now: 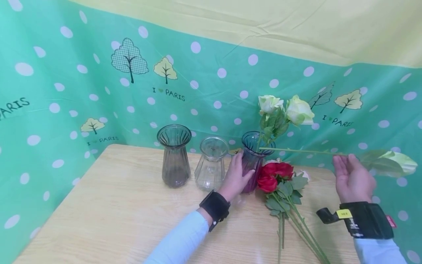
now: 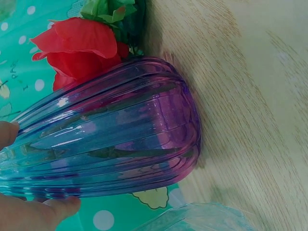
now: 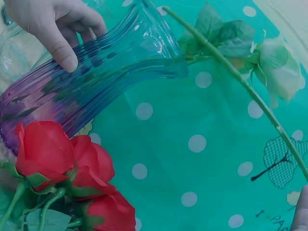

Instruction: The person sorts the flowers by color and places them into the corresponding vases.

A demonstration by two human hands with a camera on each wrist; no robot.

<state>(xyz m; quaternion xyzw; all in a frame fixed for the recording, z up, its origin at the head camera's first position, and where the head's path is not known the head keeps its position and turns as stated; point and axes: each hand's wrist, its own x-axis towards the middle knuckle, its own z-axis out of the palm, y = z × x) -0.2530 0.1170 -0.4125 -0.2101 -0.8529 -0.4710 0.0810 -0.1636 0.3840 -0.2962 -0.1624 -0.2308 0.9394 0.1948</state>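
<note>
My left hand (image 1: 235,176) grips the side of a ribbed glass vase (image 1: 254,165), blue at the flared mouth and purple at the base. Thumb and fingers lie on opposite sides of it. Two white roses (image 1: 299,111) stand in this vase, and their stems show through the glass in the left wrist view. My right hand (image 1: 354,179), palm turned up, holds another white rose (image 1: 397,163) by its stem. That stem (image 1: 303,150) lies nearly level, its cut end over the vase's mouth, and the bloom points right. In the right wrist view only a fingertip (image 3: 301,211) shows.
Red roses (image 1: 275,174) with long green stems lie on the wooden table (image 1: 132,205), right beside the held vase. To its left stand a clear glass vase (image 1: 211,168) and a grey one (image 1: 176,161). A green dotted cloth (image 1: 217,91) hangs behind.
</note>
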